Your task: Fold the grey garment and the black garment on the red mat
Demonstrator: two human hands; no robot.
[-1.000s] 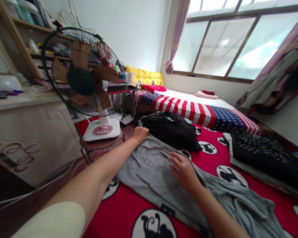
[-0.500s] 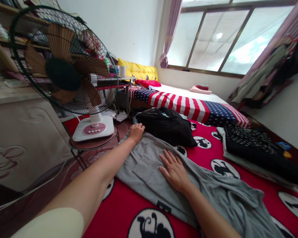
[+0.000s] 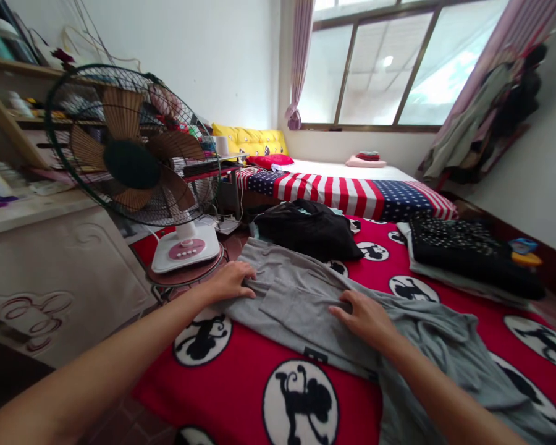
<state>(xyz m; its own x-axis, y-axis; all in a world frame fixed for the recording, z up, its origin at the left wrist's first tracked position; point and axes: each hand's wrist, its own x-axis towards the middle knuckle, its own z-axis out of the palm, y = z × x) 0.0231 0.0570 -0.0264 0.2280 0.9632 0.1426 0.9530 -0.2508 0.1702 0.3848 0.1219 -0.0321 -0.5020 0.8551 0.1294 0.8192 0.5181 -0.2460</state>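
Note:
A grey garment (image 3: 301, 309) lies spread over a red bedcover (image 3: 241, 377) printed with black monkey figures. My left hand (image 3: 231, 281) grips the garment's left edge, fingers curled into a fold of the cloth. My right hand (image 3: 364, 315) rests on the garment's middle with fingertips pinching a ridge of fabric. The garment's far end is bunched up at the lower right.
A black garment (image 3: 308, 228) lies just beyond the grey one. A folded black dotted cloth (image 3: 467, 253) sits at the right. A standing fan (image 3: 134, 167) on a small round table is close on the left, beside a white cabinet (image 3: 50, 266). A flag-patterned mattress (image 3: 347, 191) lies behind.
My left hand has pulled back from the garment's far corner to its near left edge and closed on the cloth. My right hand went from lying flat to pinching the fabric.

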